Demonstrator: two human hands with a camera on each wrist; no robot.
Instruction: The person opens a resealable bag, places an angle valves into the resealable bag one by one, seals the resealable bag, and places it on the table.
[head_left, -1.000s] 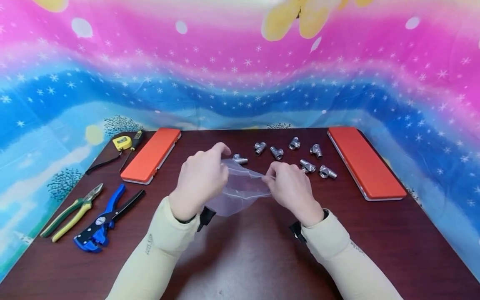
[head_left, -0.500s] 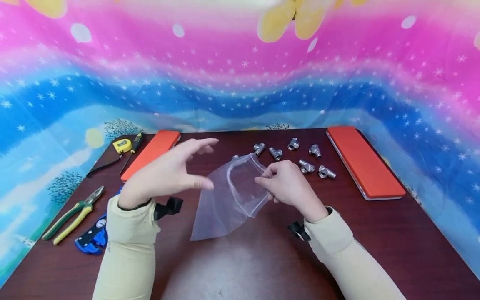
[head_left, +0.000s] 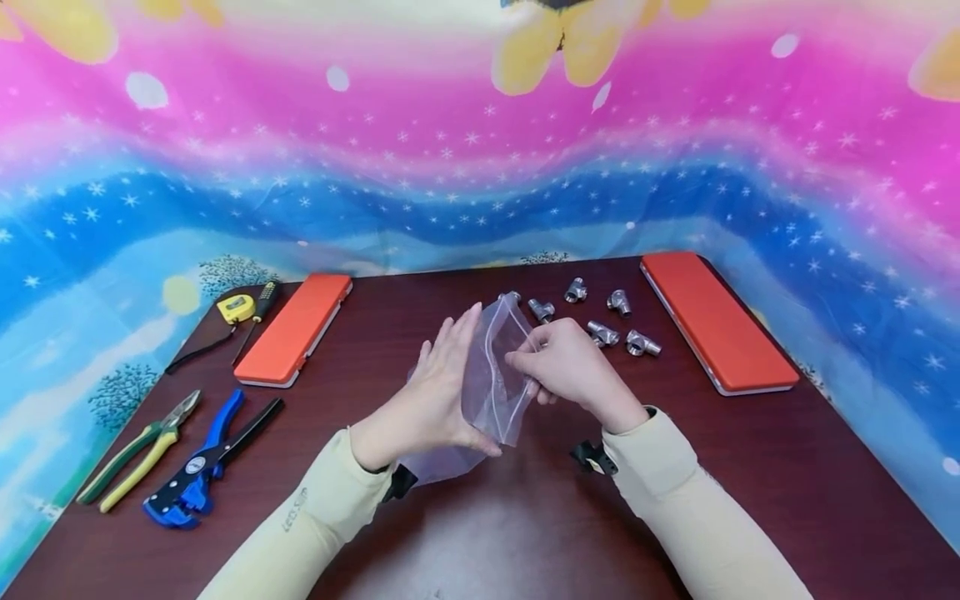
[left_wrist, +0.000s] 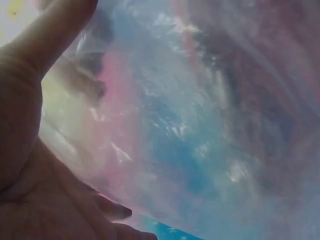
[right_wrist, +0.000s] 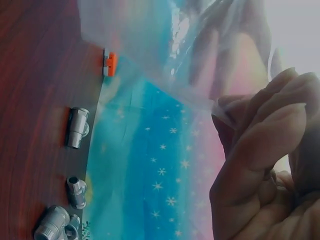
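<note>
Between right-hand fingers [right_wrist: 280, 127], the bag's rim [head_left: 496, 375]

Brn table [head_left: 495, 550] w/ red cases [head_left: 718, 321], fittings [head_left: 575, 290], pliers [head_left: 168, 432], stripper [head_left: 197, 467], tape meas. [head_left: 237, 309], screwdrvr [head_left: 266, 301].

Long pale-yellow sleeves [head_left: 675, 492], dark lettering [head_left: 296, 510] on the left, black wrist mounts [head_left: 592, 457]

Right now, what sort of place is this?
Probably a makeshift tabletop workspace, not a proper workshop: pliers and metal fittings lie on a dark table, backed by a snowflake-patterned cloth. Can't tell what room it's in.
</note>
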